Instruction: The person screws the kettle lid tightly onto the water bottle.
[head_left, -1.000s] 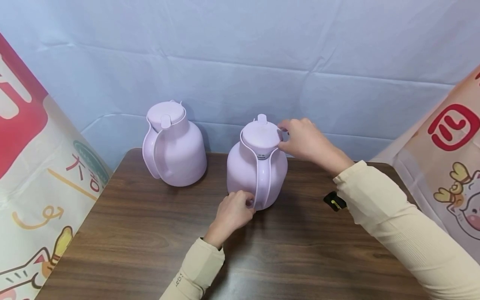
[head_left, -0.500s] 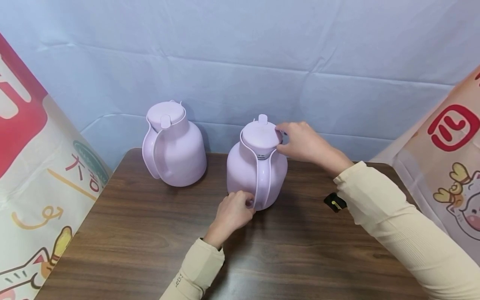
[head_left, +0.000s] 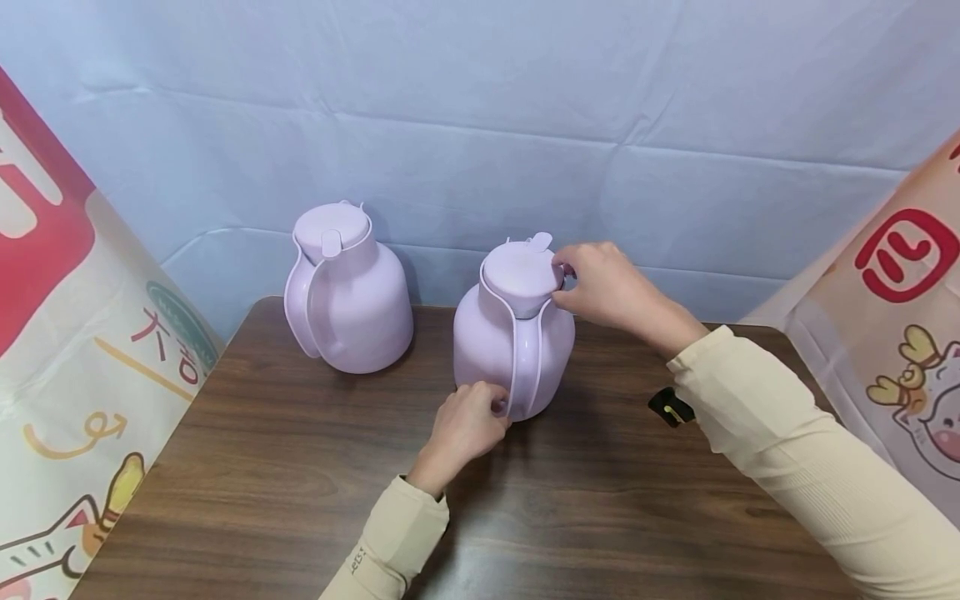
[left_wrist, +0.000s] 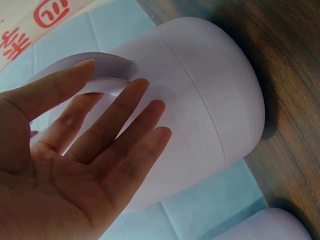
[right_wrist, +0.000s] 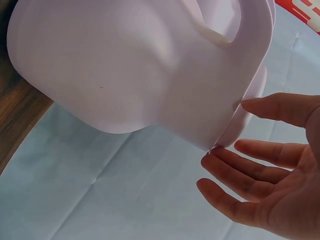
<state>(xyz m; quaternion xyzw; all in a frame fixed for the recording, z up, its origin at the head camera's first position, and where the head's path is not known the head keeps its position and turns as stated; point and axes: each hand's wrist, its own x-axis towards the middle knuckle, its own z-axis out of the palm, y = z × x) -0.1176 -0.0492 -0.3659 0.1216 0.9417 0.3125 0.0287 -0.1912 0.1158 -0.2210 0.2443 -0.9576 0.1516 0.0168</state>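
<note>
A lilac thermos jug (head_left: 491, 350) stands upright on the table, its handle (head_left: 527, 367) facing me. My left hand (head_left: 468, 418) pinches the lower part of that handle between thumb and index finger, while the other fingers extend along the body in the left wrist view. At the top, my right hand (head_left: 609, 285) holds the right edge of the round lid (head_left: 522, 268) between thumb and fingers. The lid's tab (head_left: 540, 242) points to the back, slightly right. In the right wrist view the fingertips (right_wrist: 210, 159) meet the lid's rim.
A matching lilac jug (head_left: 367, 308) stands upright to the left, its lid tab over its handle. Behind the brown wooden table (head_left: 300, 483) hangs a pale blue cloth (head_left: 420, 167). Printed sheets (head_left: 900, 333) flank both sides. A small black object (head_left: 670, 407) shows beside the right cuff.
The lid has turned clockwise, its tab shifting to the right at the back. My right fingers moved slightly onto the lid's edge. The left hand and both jugs stayed in place.
</note>
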